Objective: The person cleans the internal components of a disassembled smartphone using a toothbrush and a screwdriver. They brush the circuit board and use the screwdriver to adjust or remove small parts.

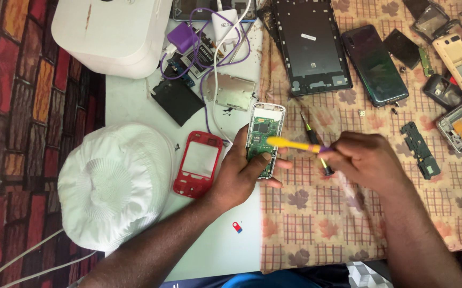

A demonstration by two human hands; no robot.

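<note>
My left hand (241,173) grips a small white opened phone body (264,136) with its green circuit board facing up, thumb pressed on the lower part of the board. My right hand (367,160) holds a yellow toothbrush (289,143) by its purple handle end, and the brush head rests across the circuit board. Under the brush lies a black screwdriver (312,137) on the patterned cloth. A red phone front frame (199,162) lies just left of my left hand.
A white cap (111,184) sits at the left. Behind are a white appliance (111,32), purple charger and cables (185,37), a metal plate (234,92), a black tablet back (311,45), a dark phone (374,65) and several phone parts at right (457,58).
</note>
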